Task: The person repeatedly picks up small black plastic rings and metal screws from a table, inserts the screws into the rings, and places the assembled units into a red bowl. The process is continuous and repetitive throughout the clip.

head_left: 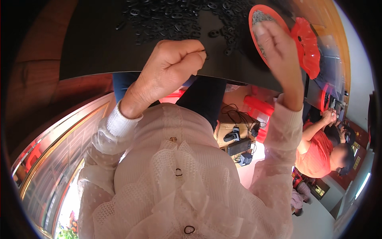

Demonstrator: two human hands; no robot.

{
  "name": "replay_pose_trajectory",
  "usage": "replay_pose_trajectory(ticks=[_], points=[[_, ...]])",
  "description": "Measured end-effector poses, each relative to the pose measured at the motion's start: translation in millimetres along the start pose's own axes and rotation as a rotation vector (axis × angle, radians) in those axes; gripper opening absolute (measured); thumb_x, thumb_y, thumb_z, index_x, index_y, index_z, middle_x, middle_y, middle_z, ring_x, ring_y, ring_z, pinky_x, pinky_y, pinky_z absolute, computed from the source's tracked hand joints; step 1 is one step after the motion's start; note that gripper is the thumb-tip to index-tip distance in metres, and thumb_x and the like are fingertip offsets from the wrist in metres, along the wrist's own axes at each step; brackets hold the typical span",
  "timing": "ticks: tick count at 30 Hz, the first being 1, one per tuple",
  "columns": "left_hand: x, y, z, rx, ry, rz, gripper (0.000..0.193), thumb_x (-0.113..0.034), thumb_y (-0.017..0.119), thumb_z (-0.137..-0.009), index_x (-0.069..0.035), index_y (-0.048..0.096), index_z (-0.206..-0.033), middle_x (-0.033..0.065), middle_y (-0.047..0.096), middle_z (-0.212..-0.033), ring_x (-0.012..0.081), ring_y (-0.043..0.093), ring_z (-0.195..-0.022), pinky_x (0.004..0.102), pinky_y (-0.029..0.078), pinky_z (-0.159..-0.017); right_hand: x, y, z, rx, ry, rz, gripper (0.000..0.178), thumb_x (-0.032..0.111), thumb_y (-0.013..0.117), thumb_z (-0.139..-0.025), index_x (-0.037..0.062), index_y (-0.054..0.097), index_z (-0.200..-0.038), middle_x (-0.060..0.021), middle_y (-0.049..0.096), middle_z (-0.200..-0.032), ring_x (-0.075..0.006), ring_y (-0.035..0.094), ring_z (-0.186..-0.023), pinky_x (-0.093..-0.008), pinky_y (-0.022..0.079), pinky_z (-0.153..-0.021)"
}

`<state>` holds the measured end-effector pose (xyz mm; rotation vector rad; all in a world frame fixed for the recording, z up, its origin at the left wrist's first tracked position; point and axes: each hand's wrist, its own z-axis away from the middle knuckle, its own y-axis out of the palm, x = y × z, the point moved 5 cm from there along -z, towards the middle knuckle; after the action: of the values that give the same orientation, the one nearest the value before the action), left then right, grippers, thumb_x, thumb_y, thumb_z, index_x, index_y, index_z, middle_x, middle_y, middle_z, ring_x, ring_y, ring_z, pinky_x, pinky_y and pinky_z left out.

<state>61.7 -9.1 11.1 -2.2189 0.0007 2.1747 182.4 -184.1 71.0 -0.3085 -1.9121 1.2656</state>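
My left hand (175, 59) is closed in a pinch above the front edge of the black table (99, 55). A dark tip sticks out at its fingertips, too small to name. Over an orange-red bowl (253, 34) my right hand (278, 47) reaches in, thumb and fingers drawn together and slightly blurred. The bowl holds a heap of small silvery metal pieces (260, 16), and what the right fingers grip, if anything, is hidden. Beyond my left hand lies a spread of small black parts (167, 18), several with round holes.
A red scalloped dish (306, 44) stands right of the bowl. Below the table, a cardboard box (225, 133) carries a black phone-like device (238, 147), adapters and tangled cables beside a red container (258, 109). At far right sits a person in an orange-red shirt (316, 151).
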Motion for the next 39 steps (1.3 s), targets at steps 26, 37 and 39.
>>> replay_pose_trajectory(ticks=[26,37,39], points=[[9.0,0.1,2.1,-0.076,0.023,-0.015,0.018,-0.005,0.047,-0.089,-0.002,0.057,-0.075,-0.0014,0.055,-0.063,0.0013,0.039,-0.047,0.0204,0.03,-0.042,-79.9,-4.1,-10.7,0.024,0.025,0.21,0.021,0.021,0.061,-0.087,0.0013,0.059,-0.093,-0.0149,0.061,-0.081,-0.031,0.059,-0.07,-0.0366,0.046,-0.065],[5.9,0.1,2.7,-0.101,0.004,0.024,0.014,-0.002,0.052,-0.085,0.001,0.05,-0.071,-0.0009,0.039,-0.057,0.0037,0.036,-0.054,0.0233,0.033,-0.047,-81.2,-16.2,-2.4,0.123,0.146,0.163,0.02,0.02,0.062,-0.087,0.0002,0.059,-0.09,-0.0148,0.059,-0.075,-0.0292,0.055,-0.065,-0.0358,0.044,-0.062],[5.8,1.3,2.6,-0.101,0.014,0.039,0.014,-0.002,0.052,-0.085,0.001,0.05,-0.072,-0.0009,0.039,-0.057,0.0037,0.035,-0.054,0.0233,0.033,-0.047,-84.8,-10.3,-0.4,0.18,0.051,0.176,0.02,0.019,0.062,-0.087,0.0,0.059,-0.089,-0.0146,0.059,-0.073,-0.0287,0.054,-0.064,-0.0358,0.044,-0.06]])
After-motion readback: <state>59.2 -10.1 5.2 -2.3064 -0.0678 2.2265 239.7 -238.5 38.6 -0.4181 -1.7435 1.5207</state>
